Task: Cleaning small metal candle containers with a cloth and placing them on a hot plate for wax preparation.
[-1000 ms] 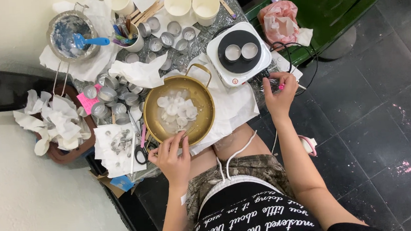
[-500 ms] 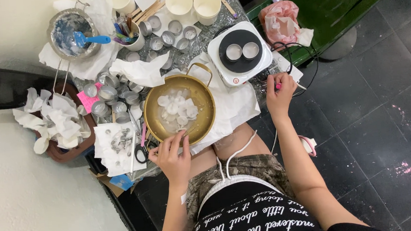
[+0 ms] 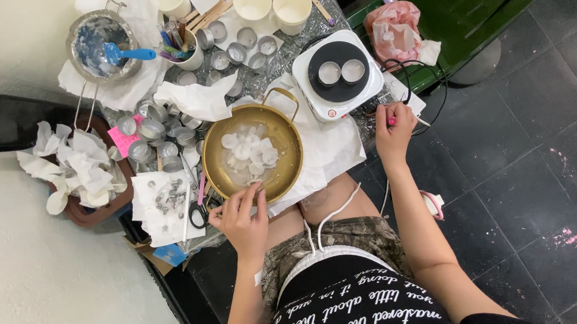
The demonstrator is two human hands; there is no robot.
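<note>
At the near rim of the brass pan, the left hand is resting with fingers bent loosely, clamped on nothing I can make out, while the right hand is pinching something small and pink beside the white hot plate. White wax pieces are lying unmelted in the pan — two small tins are sitting on the plate — so most work looks undone, with many empty tins waiting.

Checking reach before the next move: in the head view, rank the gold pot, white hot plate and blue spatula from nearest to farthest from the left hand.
1. Gold pot: its rim is under the left hand.
2. White hot plate: up and to the right.
3. Blue spatula: in the metal strainer at top left.
</note>
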